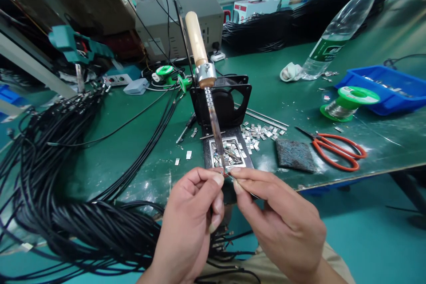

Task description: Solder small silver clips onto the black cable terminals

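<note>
A wood-handled soldering iron (199,49) is clamped above the bench, its tip pointing down between my hands. My left hand (195,211) is closed in a pinch just left of the tip; a small reddish bit shows at its fingertips, too small to name. On the other side, my right hand (282,217) pinches a thin silvery solder wire (230,175) whose end meets the tip. Directly behind my fingers, a framed tray (212,165) holds many small metal connector pieces. More connector pieces (258,133) lie loose to its right.
A black fan (244,93) stands behind the tray. Bundles of black cables (100,222) fill the left side and hang over the edge. Rightward lie a dark sponge pad (294,155), red-handled scissors (336,148), a solder spool (346,104), a blue bin (399,102) and a bottle (333,46).
</note>
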A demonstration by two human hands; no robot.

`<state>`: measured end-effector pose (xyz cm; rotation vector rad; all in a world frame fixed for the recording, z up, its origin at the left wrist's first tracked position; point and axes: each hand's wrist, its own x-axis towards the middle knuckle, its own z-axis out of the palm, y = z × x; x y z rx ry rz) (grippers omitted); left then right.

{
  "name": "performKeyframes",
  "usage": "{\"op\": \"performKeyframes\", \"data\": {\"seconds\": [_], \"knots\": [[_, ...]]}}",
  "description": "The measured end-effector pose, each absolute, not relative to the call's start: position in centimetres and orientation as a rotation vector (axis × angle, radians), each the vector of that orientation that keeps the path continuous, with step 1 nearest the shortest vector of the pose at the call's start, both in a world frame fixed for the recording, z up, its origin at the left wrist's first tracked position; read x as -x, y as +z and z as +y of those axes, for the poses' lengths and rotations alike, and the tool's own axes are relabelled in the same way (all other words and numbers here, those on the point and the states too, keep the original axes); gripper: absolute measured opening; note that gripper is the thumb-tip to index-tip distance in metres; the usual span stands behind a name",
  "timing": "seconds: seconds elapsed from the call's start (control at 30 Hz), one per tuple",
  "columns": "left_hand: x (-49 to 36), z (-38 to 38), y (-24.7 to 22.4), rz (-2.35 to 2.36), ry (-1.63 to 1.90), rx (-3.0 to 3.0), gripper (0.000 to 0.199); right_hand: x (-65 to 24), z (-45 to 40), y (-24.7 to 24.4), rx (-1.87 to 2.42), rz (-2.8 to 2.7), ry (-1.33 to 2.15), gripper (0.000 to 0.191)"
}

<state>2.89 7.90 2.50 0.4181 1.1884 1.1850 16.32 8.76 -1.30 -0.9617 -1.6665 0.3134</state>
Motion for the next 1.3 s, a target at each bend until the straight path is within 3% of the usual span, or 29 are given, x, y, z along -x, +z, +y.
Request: {"op": "performKeyframes", "data": {"seconds": [1.3], "knots": [[-2.92, 8.0, 2.79, 1.212, 1.191, -0.464, 0.029, -16.06, 9.17, -0.85, 0.945, -1.649, 0.329, 0.017]]}}
